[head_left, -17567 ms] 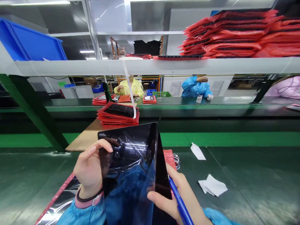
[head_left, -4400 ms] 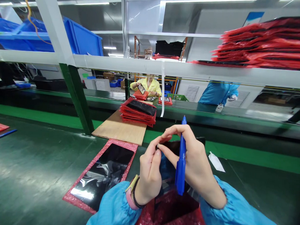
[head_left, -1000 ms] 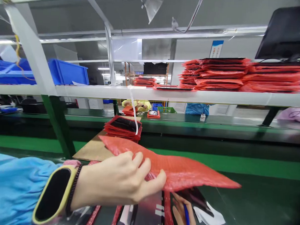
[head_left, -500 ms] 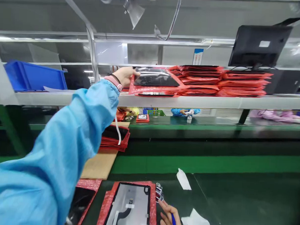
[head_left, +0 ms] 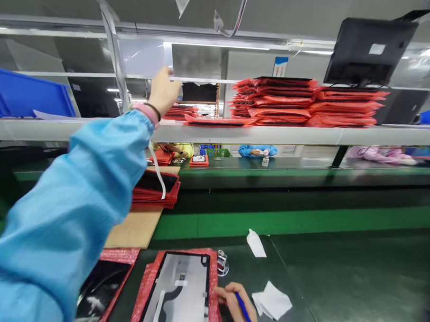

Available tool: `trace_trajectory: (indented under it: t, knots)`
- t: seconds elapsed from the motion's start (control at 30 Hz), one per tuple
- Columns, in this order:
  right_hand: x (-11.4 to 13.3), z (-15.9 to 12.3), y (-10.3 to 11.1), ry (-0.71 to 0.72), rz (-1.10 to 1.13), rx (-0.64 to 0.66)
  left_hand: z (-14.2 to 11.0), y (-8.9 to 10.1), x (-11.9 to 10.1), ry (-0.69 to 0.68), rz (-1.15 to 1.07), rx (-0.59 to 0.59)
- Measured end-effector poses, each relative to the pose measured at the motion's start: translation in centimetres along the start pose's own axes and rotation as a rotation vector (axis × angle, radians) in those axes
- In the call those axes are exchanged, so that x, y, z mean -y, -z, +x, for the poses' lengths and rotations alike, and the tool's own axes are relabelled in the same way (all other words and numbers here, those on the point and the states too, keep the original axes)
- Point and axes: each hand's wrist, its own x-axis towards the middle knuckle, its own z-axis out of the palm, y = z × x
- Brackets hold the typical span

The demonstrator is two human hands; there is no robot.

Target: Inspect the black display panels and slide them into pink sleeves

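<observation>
My left hand [head_left: 163, 93], in a blue sleeve, is raised just above the shelf. Its thumb and fingers are apart and nothing shows between them. To its right a flat red bubble-wrap pouch [head_left: 220, 122] lies on the shelf, beside a tall stack of red-wrapped panels [head_left: 278, 102]. Low in the view my right hand [head_left: 239, 307] is closed around a blue pen [head_left: 245, 313]. Its fingertips are by the right edge of a red bubble-wrap pouch [head_left: 213, 275], on which a tablet screen panel [head_left: 182, 292] lies with its silver back up.
Another dark panel [head_left: 104, 289] on red wrap lies lower left. White papers [head_left: 272, 300] and a small clear object [head_left: 222, 263] are on the dark green bench. The white shelf [head_left: 266, 132] spans the view, with a blue bin [head_left: 29, 93] at left and a monitor [head_left: 371, 51] at right.
My left hand has let go of the wrapped panel, which has gone from tilted up to flat on the shelf. My right hand still has the pen. The view has shifted slightly.
</observation>
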Motion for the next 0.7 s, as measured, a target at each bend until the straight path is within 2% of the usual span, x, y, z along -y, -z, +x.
trace_trajectory:
  t: [0.07,0.1,0.13,0.17,0.2,0.23,0.27,0.3,0.33,0.37,0.4,0.47,0.57,0.7]
  knots:
    - [0.8,-0.7,0.2,-0.009,-0.130,0.070,-5.0,1.8,-0.7,-0.061,-0.053,-0.007]
    - [1.1,-1.0,0.2,-0.010,-0.155,0.103,-8.5,2.6,-0.9,-0.137,-0.188,-0.005]
    - [1.5,-1.4,0.2,-0.012,-0.145,0.132,-12.5,3.4,-0.9,-0.180,-0.305,0.083]
    - [1.8,-1.7,0.0,-0.020,-0.107,0.164,-16.7,4.0,-0.7,-0.159,-0.409,0.150]
    - [2.1,-2.0,-0.3,-0.030,-0.050,0.195,-21.1,4.6,-0.2,-0.049,-0.454,0.303]
    - [2.3,-2.3,-0.7,-0.041,0.006,0.229,-25.3,5.0,0.5,0.095,-0.467,0.525]
    - [2.6,-2.5,-1.1,-0.045,0.039,0.259,-29.3,5.2,1.4,0.247,-0.489,0.701]
    - [2.8,-2.7,-1.6,-0.041,0.039,0.279,-32.8,5.3,2.5,0.407,-0.522,0.806]
    - [3.0,-2.9,-2.0,-0.035,0.012,0.289,-35.8,5.3,3.7,0.602,-0.544,0.845]
    - [3.1,-3.1,-2.4,-0.031,-0.035,0.295,-38.2,5.1,5.0,0.805,-0.577,0.807]
    - [3.2,-3.2,-2.8,-0.027,-0.090,0.297,-40.1,5.0,6.1,0.996,-0.634,0.777]
    - [3.1,-3.5,-3.5,-0.029,-0.178,0.305,-42.4,4.6,7.9,1.130,-0.670,0.746]
    - [2.8,-3.9,-4.1,-0.014,-0.275,0.318,-43.7,4.4,9.1,1.160,-0.691,0.705]
    - [2.2,-4.4,-4.6,0.040,-0.421,0.324,-43.8,4.5,8.9,1.189,-0.722,0.683]
